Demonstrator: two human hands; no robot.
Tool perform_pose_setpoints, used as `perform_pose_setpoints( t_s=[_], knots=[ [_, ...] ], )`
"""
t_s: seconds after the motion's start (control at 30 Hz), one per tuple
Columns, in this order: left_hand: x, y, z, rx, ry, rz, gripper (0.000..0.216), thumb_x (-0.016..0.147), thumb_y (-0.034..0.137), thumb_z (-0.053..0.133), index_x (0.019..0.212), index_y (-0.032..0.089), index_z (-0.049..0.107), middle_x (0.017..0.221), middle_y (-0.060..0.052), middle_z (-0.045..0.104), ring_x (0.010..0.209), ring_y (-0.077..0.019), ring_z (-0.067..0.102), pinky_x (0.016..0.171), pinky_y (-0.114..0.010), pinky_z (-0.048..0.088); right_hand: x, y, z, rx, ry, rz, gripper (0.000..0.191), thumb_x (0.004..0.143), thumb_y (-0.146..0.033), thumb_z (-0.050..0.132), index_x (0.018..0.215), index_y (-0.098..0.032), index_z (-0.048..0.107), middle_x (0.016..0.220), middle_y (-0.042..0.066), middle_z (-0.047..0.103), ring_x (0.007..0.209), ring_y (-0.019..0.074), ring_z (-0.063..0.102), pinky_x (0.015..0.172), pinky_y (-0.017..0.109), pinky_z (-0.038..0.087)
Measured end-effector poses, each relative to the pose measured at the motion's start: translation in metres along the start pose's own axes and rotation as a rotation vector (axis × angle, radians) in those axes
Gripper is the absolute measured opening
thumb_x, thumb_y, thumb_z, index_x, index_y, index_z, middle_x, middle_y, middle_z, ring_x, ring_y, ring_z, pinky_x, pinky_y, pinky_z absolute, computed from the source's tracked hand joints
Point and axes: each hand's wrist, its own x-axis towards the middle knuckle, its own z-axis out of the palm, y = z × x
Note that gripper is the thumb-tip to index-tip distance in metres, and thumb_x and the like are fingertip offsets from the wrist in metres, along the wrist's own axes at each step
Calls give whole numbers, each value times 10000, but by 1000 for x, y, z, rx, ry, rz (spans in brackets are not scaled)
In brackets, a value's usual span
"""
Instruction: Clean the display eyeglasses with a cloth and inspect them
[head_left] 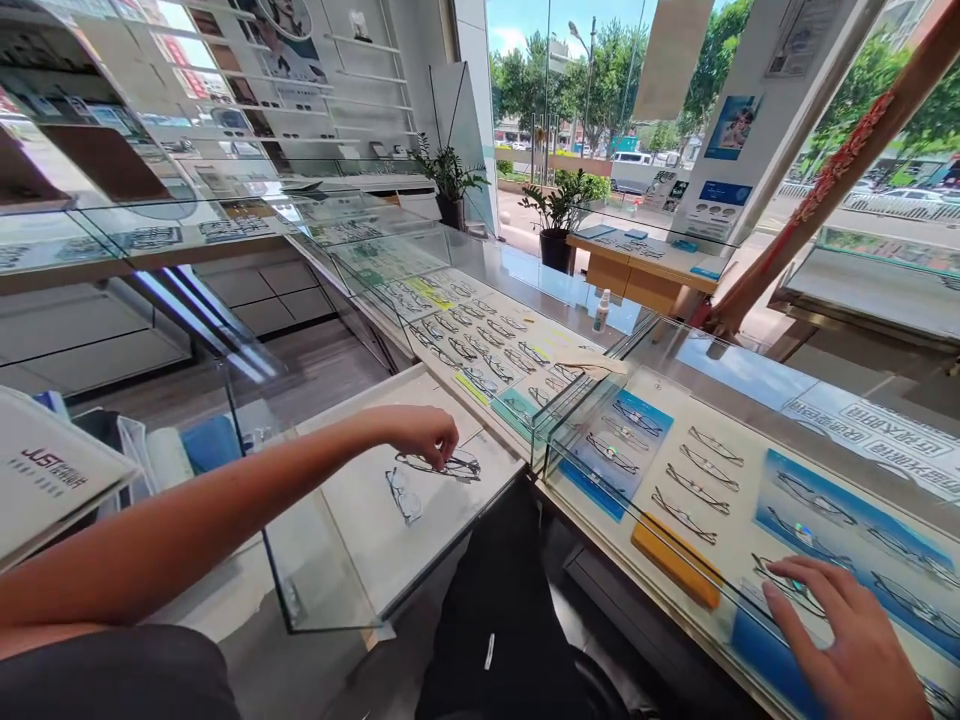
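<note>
My left hand (424,432) reaches over a pale pulled-out drawer (352,520), its fingers curled in a pinch on a pair of dark-framed eyeglasses (461,467). The fingertips partly hide that frame. A second pair of eyeglasses, with a thin frame and clear lenses (406,497), lies just in front of it in the drawer. On the right, my right hand (855,635) is open with its fingers spread over the glass display case. A dark pair of eyeglasses (787,583) shows by its fingertips; whether the hand touches it or only the glass, I cannot tell.
Rows of eyeglasses (487,335) fill the display counter ahead. A yellow case (675,560) lies in the right-hand case, beside blue mats (645,412). A small spray bottle (601,311) stands on the counter top. White bag (56,480) at left; potted plants (555,215) by the window.
</note>
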Motion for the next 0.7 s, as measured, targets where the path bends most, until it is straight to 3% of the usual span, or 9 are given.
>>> perform_pose_setpoints(
  t_s=[0.17,0.37,0.5,0.7],
  knots=[
    [51,-42,3,40,122,-55,60,822,225,775,860,232,821,934,-48,808,867,-226,669,785,-301,409,9,-19,0,-38,9,-45,450,1046,-656,547,1220,-287,737,1371,108,698,1284,390,659,1077,595,506],
    [123,-72,-7,115,406,-94,67,818,272,796,824,212,770,954,-81,789,1044,-282,625,947,-362,387,22,-42,9,-71,6,-55,453,1059,-636,530,1268,-269,693,1449,126,667,1362,408,624,1115,634,501],
    [165,-86,-22,151,555,-70,47,856,244,773,845,203,793,1065,-115,819,1168,-335,606,988,-400,375,33,-45,14,-116,-14,-49,500,1064,-623,514,1374,-263,669,1503,138,660,1416,436,599,1100,645,522],
    [217,-103,-59,177,731,-10,141,947,236,690,925,229,829,1143,-112,819,1176,-347,617,982,-445,388,32,-41,27,-178,-56,57,542,1056,-628,500,1417,-267,682,1519,127,683,1291,455,693,940,653,613]
  ],
)
